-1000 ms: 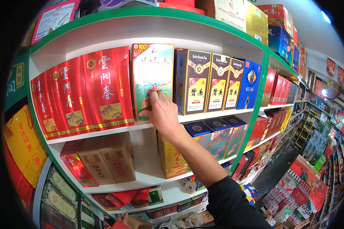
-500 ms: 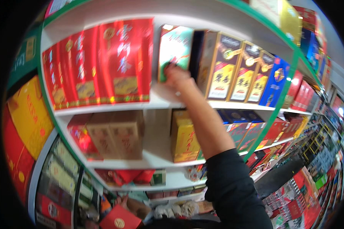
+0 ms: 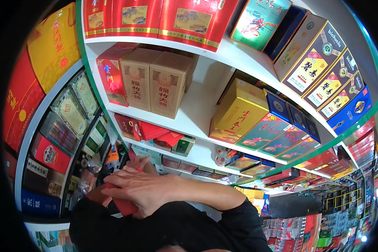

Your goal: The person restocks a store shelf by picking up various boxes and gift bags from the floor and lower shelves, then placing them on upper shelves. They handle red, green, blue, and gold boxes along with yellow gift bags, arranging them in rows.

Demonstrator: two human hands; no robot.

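Observation:
A flat red box (image 3: 125, 206) is held close in front of my body, below the shelves. Laid across it is my right hand (image 3: 145, 191), with its fingers bent over the box and its thumb by the near edge. My left hand (image 3: 139, 162) grips the far side of the box and is mostly hidden behind the right one. On the shelf above, a green-and-white box (image 3: 260, 24) stands upright, apart from both hands.
Tall red boxes (image 3: 193, 21) line the upper shelf. Brown cartons (image 3: 168, 84) and a gold box (image 3: 239, 111) stand on the shelf below. To the left is another rack with a yellow box (image 3: 54, 38). Boxed goods (image 3: 285, 231) are at lower right.
My right hand has left the green-and-white box on the shelf and come down onto the red box in my left hand. The view has tilted lower.

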